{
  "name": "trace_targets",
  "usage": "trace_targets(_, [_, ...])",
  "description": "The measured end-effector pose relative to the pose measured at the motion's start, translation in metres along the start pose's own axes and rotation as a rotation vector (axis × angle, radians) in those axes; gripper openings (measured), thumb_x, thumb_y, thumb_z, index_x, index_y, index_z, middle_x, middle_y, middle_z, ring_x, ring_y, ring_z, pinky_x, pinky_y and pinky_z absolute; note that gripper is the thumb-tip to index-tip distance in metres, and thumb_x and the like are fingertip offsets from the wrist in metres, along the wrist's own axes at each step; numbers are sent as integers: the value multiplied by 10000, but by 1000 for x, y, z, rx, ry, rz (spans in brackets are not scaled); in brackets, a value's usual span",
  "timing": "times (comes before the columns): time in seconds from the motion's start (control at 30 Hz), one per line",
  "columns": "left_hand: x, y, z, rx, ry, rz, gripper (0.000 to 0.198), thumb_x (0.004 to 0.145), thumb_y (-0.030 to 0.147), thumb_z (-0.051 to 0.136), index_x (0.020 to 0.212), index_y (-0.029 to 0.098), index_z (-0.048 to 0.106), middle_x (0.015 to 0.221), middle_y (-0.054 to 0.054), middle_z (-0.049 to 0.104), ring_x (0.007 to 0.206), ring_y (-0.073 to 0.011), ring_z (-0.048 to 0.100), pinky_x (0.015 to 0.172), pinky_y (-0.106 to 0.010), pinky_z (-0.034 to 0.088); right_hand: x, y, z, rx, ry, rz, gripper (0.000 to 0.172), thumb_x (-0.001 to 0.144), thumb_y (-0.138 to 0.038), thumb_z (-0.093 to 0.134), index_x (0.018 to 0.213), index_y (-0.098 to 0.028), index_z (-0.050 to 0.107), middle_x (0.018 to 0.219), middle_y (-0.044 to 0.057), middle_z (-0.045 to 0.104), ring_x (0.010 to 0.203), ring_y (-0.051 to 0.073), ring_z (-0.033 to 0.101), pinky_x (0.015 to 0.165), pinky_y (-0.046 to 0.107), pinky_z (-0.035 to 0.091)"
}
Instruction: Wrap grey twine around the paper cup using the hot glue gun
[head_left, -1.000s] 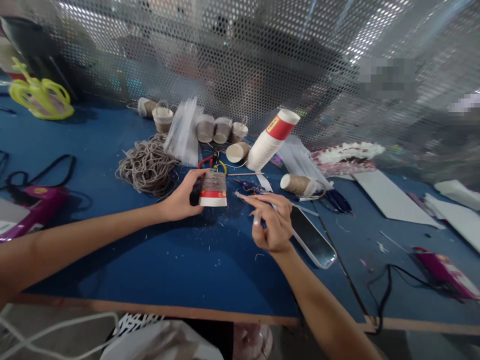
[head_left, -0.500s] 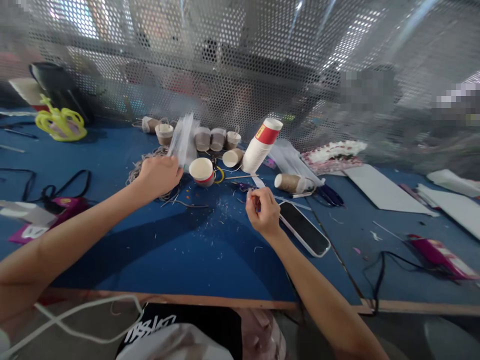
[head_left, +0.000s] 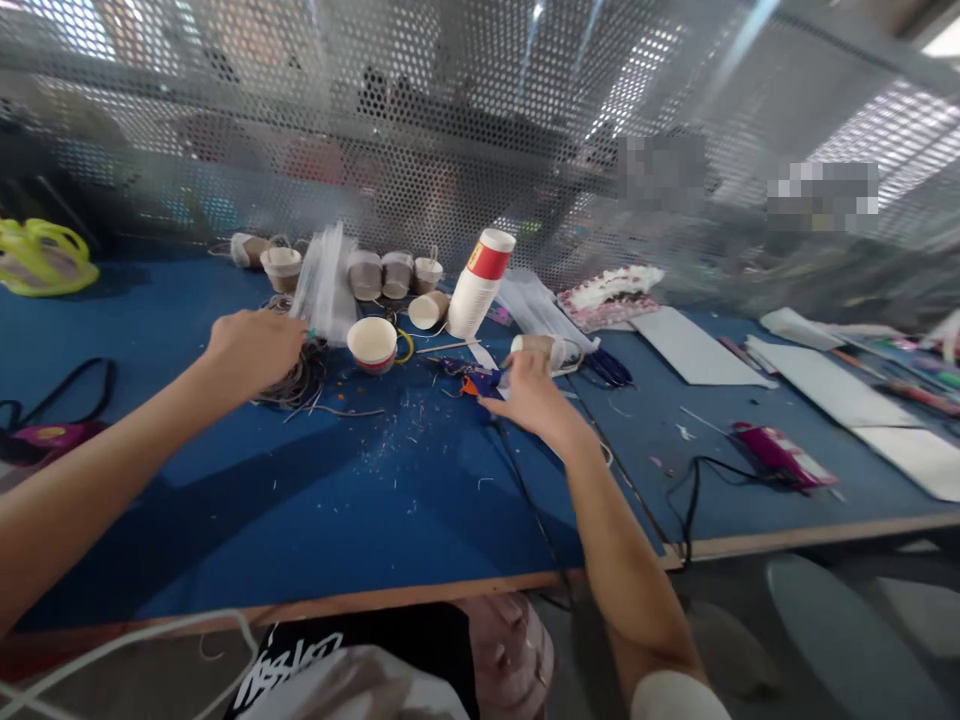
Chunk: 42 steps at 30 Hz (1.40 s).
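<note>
My left hand hovers low over a tangled heap of grey cord. Its fingers are bent together; a small teal bit shows at the tips, and what they hold is hidden. Clear plastic strips lie just beyond. My right hand is spread, thumb apart from the fingers, above a blue glue gun with an orange trigger. Its fingertips reach toward a twine-wrapped paper cup lying on its side; contact cannot be made out. Between the hands stands a white paper cup with a red band.
A leaning stack of paper cups stands at the back, beside several small cord-wrapped cups. White boards and a magenta device with a black cord lie to the right. A perforated metal screen borders the blue table.
The view has turned right. My right hand has opened from a curled grip and moved toward the lying cup, and the glue gun now shows. My arm mostly covers the phone.
</note>
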<state>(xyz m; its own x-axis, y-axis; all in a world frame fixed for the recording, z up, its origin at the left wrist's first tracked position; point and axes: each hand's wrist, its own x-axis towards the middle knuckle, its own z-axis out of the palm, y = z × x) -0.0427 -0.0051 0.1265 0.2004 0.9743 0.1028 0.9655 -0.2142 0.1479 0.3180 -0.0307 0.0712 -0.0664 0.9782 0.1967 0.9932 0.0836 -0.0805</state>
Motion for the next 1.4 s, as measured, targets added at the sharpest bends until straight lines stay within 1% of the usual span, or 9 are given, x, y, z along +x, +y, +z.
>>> trace_targets(0.1, [-1,5,-6,252,-16,-115,424,987,265,270,1034,107,661,1095,-234,729,980,-381,710,790,-478,526,-2,46,-20,-90,-278,171,829,565,-629,817,1147,-122,515,1254,269,540,1219,492,523,945,559,491])
trace_targets(0.23, [-5,9,-11,317,192,-107,463,1022,283,181,1078,121,611,1081,-173,726,1013,-285,680,722,-324,470,-11,73,-20,-104,-361,249,847,468,-550,867,1137,-150,537,1167,239,594,1135,487,576,882,546,520])
trace_targets(0.4, [-6,10,-10,262,110,-112,442,1011,291,223,1098,110,618,1106,-190,718,969,-300,688,719,-342,461,-16,61,-4,-108,-330,286,860,513,-517,823,1202,-137,476,1228,249,554,1177,480,551,927,541,479])
trace_targets(0.57, [0,9,-8,272,-7,-80,430,1011,289,223,1113,118,603,1131,-201,718,985,-326,694,748,-367,466,-21,50,-13,-73,-295,300,747,617,-450,733,1233,-145,441,1286,229,519,1197,462,532,960,554,448])
trace_targets(0.9, [1,11,-5,283,-50,-28,410,1009,289,241,1090,130,611,1150,-208,717,985,-316,706,799,-389,504,-39,70,-16,23,-297,296,753,762,-568,619,1351,-155,396,1372,232,462,1320,446,471,1059,555,417])
trace_targets(1.13, [4,9,-4,259,-56,-42,375,1003,295,279,1062,143,616,1154,-192,722,1011,-318,706,836,-409,519,-37,65,-23,29,-328,288,949,696,-649,690,1428,-149,350,1385,257,447,1318,471,462,1034,549,438])
trace_targets(1.23, [3,8,-6,234,-56,-23,402,1002,299,268,1089,122,619,1139,-212,717,1009,-343,708,835,-441,525,-46,56,-20,-70,-196,354,1089,673,-671,702,1457,-56,261,1389,324,403,1316,519,430,1026,579,415])
trace_targets(1.3, [3,8,-7,232,-44,-17,420,1001,292,257,1116,111,619,1132,-222,717,1009,-362,708,833,-459,523,-52,51,-15,-170,-102,385,1037,671,-621,723,1376,23,320,1302,361,444,1245,528,468,1014,587,400])
trace_targets(1.4, [3,7,-7,248,-46,-15,433,1007,296,244,1116,116,622,1127,-225,718,1007,-359,707,819,-446,521,-55,51,-9,-201,-101,322,808,708,-567,688,1237,-15,426,1192,319,520,1165,481,523,959,536,433])
